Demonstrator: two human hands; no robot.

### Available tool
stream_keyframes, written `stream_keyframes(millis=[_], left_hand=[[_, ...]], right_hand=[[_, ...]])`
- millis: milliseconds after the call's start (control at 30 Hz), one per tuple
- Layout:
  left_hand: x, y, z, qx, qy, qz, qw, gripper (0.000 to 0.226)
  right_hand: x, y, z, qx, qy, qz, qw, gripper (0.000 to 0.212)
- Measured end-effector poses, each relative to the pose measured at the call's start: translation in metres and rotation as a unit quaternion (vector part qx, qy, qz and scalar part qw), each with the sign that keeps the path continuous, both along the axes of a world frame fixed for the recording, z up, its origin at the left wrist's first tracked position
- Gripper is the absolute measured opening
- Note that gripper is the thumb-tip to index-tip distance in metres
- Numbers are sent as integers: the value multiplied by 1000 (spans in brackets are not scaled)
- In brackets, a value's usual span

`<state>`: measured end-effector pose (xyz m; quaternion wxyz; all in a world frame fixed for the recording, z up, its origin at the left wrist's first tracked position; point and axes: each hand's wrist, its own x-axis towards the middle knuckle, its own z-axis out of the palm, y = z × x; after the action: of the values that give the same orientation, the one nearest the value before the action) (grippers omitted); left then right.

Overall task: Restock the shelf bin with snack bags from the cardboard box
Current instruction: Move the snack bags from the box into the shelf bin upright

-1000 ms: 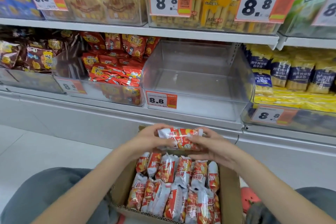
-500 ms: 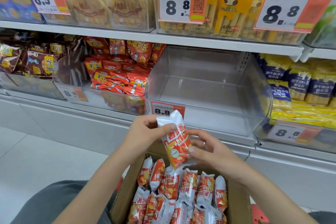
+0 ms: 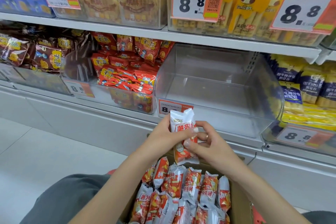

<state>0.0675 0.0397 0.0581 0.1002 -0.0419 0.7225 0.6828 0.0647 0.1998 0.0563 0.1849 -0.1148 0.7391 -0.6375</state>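
Observation:
A white-and-red snack bag (image 3: 182,125) stands upright between both hands, just above the cardboard box (image 3: 239,203). My left hand (image 3: 166,135) grips its left side with the thumb across the front. My right hand (image 3: 209,142) pinches its lower right part. The box holds several more of the same bags (image 3: 183,192) standing on end. Behind the hands, the clear shelf bin (image 3: 218,94) on the lower shelf has nothing in it and carries an 8.8 price tag (image 3: 166,108) partly hidden by the bag.
Left of the bin is a bin of red snack packs (image 3: 127,76), and right of it a bin of blue-and-yellow packs (image 3: 307,87). The upper shelf (image 3: 181,36) overhangs the bin. Light floor (image 3: 54,151) lies at the left; my knee (image 3: 69,198) is beside the box.
The bag has been lifted out of the box and turned from lying flat to upright. Both hands rose with it towards the bin, and the view moved closer to the shelf.

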Motion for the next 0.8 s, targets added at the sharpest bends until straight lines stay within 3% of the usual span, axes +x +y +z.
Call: stream_keyframes(millis=[100,167,233,300,367,433,533,600,700,800], left_hand=[[-1,-3,-18,65,-74,85,992,44],[-5,-10,-28,82,-134,142,977,43],[-7,-15,-35,87,-201,148,964,46],[-4,-15,-41,80,-252,130,956,55],[0,-14,-47,66,-278,123,950,61],[2,-17,-53,61,-289,123,948,59],[2,-22,-56,78,-302,114,943,43],[1,-25,-58,81,-302,115,943,42],[0,-25,-62,73,-293,103,948,54],[0,-21,-67,69,-278,101,953,54]], right_hand=[[-9,8,-21,85,-56,6,995,40],[-14,13,-57,201,-97,19,975,44],[-12,13,-105,365,-142,82,916,48],[1,3,-146,435,-235,134,859,49],[19,-11,-172,432,-309,120,839,59],[33,-22,-192,391,-322,60,860,74],[44,-27,-216,367,-295,-8,882,76],[49,-31,-226,328,-323,-47,886,78],[53,-30,-232,221,-388,-118,887,61],[53,-18,-235,142,-425,-192,873,57]])
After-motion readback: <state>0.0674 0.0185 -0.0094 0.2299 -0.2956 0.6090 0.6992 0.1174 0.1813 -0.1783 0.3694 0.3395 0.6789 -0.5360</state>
